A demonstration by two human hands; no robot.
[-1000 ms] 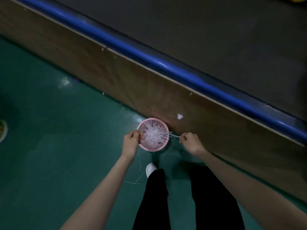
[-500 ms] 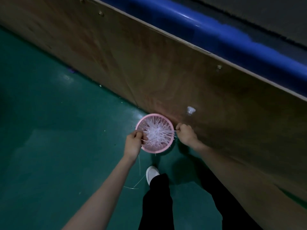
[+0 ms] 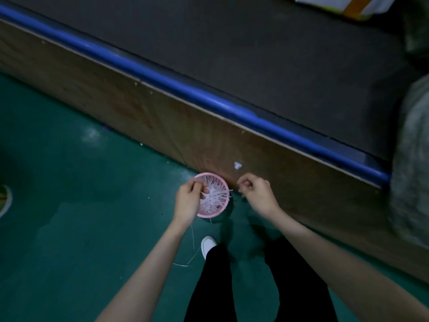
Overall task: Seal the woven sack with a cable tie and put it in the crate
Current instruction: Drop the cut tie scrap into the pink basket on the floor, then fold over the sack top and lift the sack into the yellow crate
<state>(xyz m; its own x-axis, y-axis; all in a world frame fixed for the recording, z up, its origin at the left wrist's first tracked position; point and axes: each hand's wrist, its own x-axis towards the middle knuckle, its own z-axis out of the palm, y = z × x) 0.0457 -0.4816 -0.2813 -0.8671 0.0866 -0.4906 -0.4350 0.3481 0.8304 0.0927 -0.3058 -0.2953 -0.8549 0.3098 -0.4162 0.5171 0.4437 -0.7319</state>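
left: open floor (image 3: 69, 205) | right: wooden panel (image 3: 162, 117) blocks

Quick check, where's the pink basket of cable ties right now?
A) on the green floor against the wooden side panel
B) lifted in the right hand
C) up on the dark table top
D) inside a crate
A: the pink basket sits on the green floor at the foot of the wooden side panel, with the left hand at its rim.

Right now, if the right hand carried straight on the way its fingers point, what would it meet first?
Probably the wooden panel: the right hand points up and slightly left toward it, beside the pink basket. Depth from above is unclear.
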